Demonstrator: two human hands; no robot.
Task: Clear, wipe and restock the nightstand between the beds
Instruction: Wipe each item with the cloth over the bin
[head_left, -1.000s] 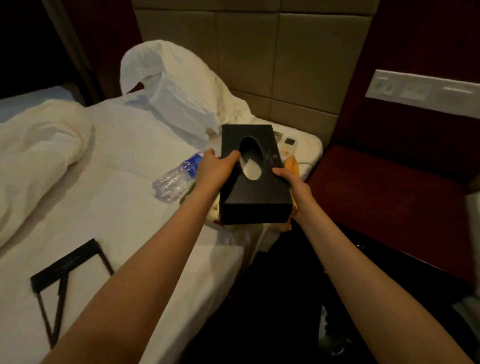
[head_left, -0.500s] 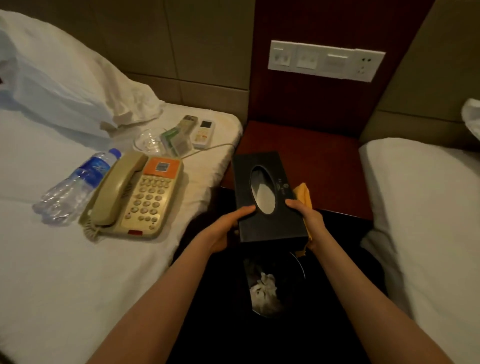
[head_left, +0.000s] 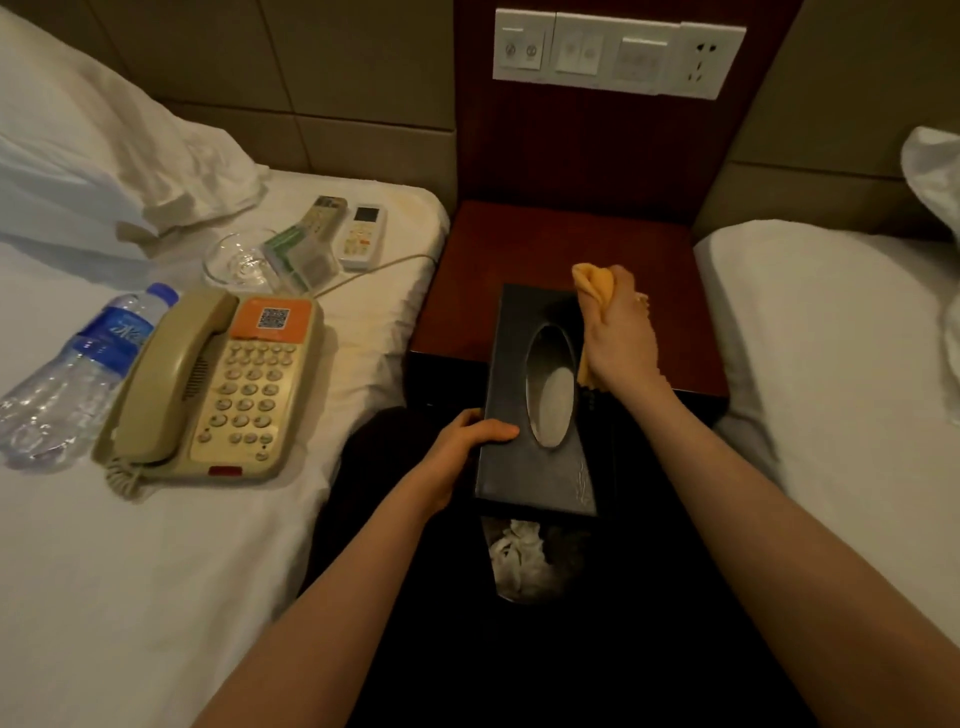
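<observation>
A black tissue box (head_left: 524, 467) with an oval opening hangs in the gap between the two beds, in front of the dark red nightstand (head_left: 524, 244). My left hand (head_left: 462, 449) grips the box's left edge, thumb on top. My right hand (head_left: 621, 338) is closed around a bunched yellow cloth (head_left: 595, 280) and rests on the box's far right corner. The nightstand's top is bare.
On the left bed lie a beige telephone (head_left: 223, 389), a water bottle (head_left: 78, 374), a glass ashtray (head_left: 241, 260), a card holder (head_left: 301, 254) and two remotes (head_left: 345, 228). A bin (head_left: 519, 561) with crumpled paper stands under the box. A switch panel (head_left: 618, 52) is on the wall. The right bed (head_left: 841, 364) is close.
The view swung from the left bed to the nightstand. The box came over from the bed to the gap. My right hand left the box's side and now presses the cloth on its top.
</observation>
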